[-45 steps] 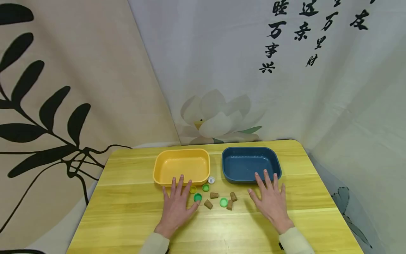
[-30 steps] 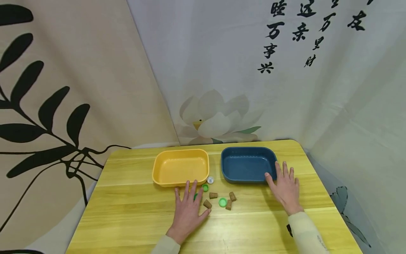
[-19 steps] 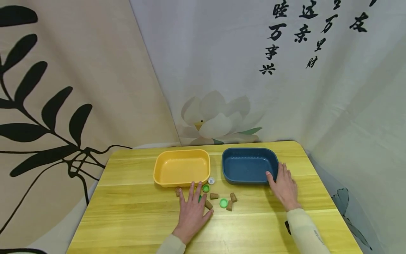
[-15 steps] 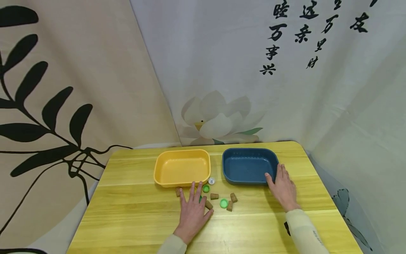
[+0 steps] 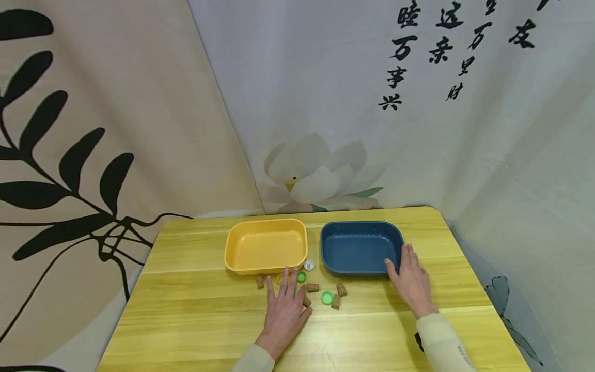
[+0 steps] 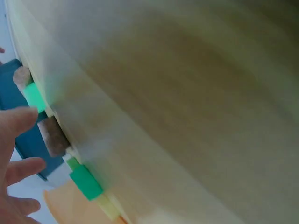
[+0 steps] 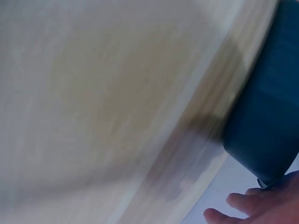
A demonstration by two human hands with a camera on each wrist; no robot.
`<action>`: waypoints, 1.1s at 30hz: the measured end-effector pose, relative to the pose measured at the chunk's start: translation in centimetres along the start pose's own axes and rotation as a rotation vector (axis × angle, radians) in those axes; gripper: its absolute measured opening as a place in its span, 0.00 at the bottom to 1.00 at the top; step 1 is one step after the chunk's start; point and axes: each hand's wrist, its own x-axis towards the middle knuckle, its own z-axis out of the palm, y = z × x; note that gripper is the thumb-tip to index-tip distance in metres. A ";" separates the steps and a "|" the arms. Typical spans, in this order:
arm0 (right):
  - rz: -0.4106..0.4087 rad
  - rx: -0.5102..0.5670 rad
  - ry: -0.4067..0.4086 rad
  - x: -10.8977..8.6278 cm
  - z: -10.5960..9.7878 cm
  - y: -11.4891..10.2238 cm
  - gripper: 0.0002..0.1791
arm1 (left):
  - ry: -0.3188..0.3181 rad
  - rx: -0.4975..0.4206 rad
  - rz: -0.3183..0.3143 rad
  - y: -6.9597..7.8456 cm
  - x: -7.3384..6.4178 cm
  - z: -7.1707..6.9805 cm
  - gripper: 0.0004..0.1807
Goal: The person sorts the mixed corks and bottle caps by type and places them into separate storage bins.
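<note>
My left hand [image 5: 284, 312] hovers or rests with spread fingers over small pieces in front of the yellow tray [image 5: 265, 245]; contact is not clear. Near its thumb lies a cork [image 5: 307, 301], partly covered. The left wrist view shows a dark green bottle cap [image 6: 86, 182] close by the fingers, which the hand hides in the head view. My right hand [image 5: 411, 284] lies against the right side of the blue tray [image 5: 360, 248], fingers extended along its wall and thumb at the near corner. Both trays hold nothing.
Between the hands lie several corks [image 5: 313, 287], a light green cap [image 5: 327, 298] and another green cap [image 5: 301, 277]. A white cap [image 5: 309, 265] sits between the trays; a yellow cap [image 5: 279, 279] is partly hidden. A curtain hangs behind the wooden table [image 5: 186, 310].
The right hand has moved right to the blue tray's side, and the tray has since shifted slightly left and nearer. The left hand has moved right, uncovering a cork below the yellow tray.
</note>
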 end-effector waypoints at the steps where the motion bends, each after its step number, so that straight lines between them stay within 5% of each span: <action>1: 0.000 0.000 0.000 -0.1 0.0 0.0 0.49 | 0.025 -0.005 0.015 0.1 0.1 0.0 0.29; 7: -0.001 -0.005 0.002 -0.3 0.2 0.0 0.49 | 0.122 -0.047 0.042 0.6 0.3 0.2 0.26; 15: 0.010 -0.008 -0.015 -0.5 0.1 -0.1 0.50 | 0.013 0.023 0.005 0.7 0.2 0.4 0.29; 24: -0.003 0.000 -0.018 -0.8 0.2 -0.3 0.49 | 0.018 0.007 0.000 0.6 0.4 0.4 0.21; 33: -0.017 0.001 0.013 -1.2 0.3 -0.2 0.47 | 0.199 -0.129 0.043 1.1 2.0 -1.8 0.23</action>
